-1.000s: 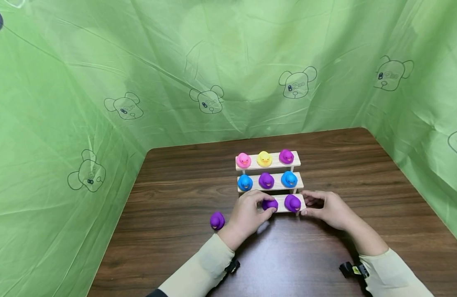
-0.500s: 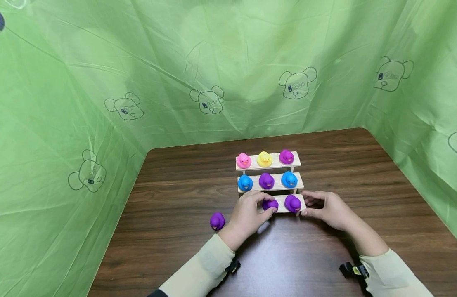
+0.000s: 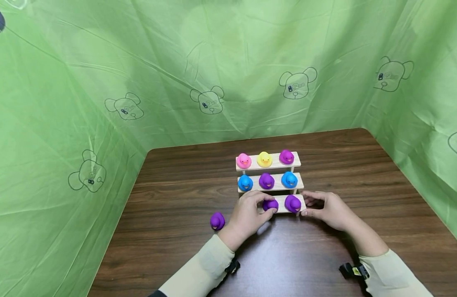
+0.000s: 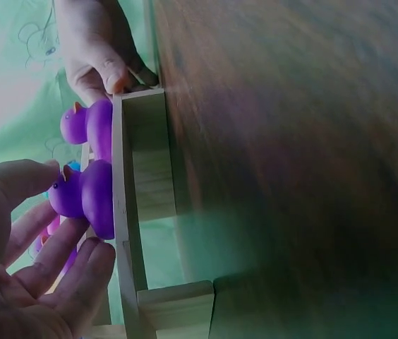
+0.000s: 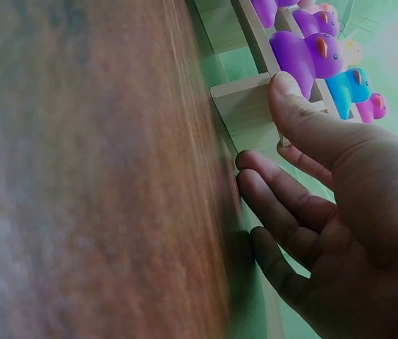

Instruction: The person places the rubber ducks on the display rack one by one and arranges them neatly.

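A three-tier wooden display stand (image 3: 284, 202) holds small rubber ducks. My left hand (image 3: 248, 212) pinches a purple rubber duck (image 4: 89, 198) on the lowest tier between thumb and fingers; the duck's base meets the board in the left wrist view. Beside it on that tier sits another purple duck (image 3: 293, 203). My right hand (image 3: 330, 209) grips the right end of the lowest tier, thumb (image 5: 291, 95) at the front corner and a finger behind. My left hand hides the left end of this tier in the head view.
On the top tier sit pink (image 3: 244, 161), yellow (image 3: 264, 159) and purple (image 3: 286, 156) ducks. The middle tier bears two blue ducks around a purple duck (image 3: 266, 181). A loose purple duck (image 3: 217, 221) rests on the brown table (image 3: 169, 231). Green curtains (image 3: 228, 62) surround the table.
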`<state>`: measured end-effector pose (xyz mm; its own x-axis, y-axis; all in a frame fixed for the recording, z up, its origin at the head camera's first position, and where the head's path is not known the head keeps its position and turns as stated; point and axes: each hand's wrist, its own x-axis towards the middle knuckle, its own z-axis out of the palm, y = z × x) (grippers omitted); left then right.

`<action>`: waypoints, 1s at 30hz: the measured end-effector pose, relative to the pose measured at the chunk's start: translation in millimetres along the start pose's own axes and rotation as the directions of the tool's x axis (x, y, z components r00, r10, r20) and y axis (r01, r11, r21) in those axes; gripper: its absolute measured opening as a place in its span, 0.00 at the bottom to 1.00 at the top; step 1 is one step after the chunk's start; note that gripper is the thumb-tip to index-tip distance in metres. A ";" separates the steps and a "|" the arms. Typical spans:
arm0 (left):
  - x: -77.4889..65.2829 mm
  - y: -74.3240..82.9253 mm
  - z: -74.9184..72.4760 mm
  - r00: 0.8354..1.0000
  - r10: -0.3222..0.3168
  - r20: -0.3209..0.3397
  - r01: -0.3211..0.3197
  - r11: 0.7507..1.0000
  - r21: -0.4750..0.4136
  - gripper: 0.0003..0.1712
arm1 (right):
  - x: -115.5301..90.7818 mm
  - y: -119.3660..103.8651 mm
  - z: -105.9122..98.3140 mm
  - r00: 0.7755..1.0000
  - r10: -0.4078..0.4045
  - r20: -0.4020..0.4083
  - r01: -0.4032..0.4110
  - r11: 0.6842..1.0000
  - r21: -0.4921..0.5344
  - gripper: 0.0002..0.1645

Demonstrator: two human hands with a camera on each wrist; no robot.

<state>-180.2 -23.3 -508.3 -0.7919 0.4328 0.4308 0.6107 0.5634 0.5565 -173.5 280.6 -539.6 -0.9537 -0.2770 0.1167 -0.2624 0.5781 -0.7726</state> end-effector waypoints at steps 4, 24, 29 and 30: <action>-2.9 -1.3 -4.6 1.000 0.012 0.001 -0.012 1.000 -0.018 0.14 | 0.2 0.4 0.3 1.000 0.002 -0.001 -0.002 1.000 -0.011 0.39; -32.2 -37.5 -54.4 0.996 -0.086 -0.021 0.083 0.988 -0.134 0.14 | 1.9 4.7 2.2 1.000 0.010 0.012 -0.010 1.000 -0.013 0.39; -40.7 -55.1 -69.2 0.993 -0.119 0.005 0.118 0.977 -0.176 0.14 | 2.0 5.9 2.5 1.000 0.006 0.010 -0.006 1.000 -0.009 0.39; -42.4 -59.3 -72.5 0.993 -0.120 0.009 0.120 0.975 -0.188 0.15 | 2.2 6.1 2.6 1.000 0.007 0.010 -0.007 1.000 -0.010 0.39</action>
<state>-182.6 -126.1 -508.0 -0.8596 0.3678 0.3547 0.5009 0.4689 0.7275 -176.8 281.5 -545.7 -0.9539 -0.2811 0.1051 -0.2576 0.5877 -0.7670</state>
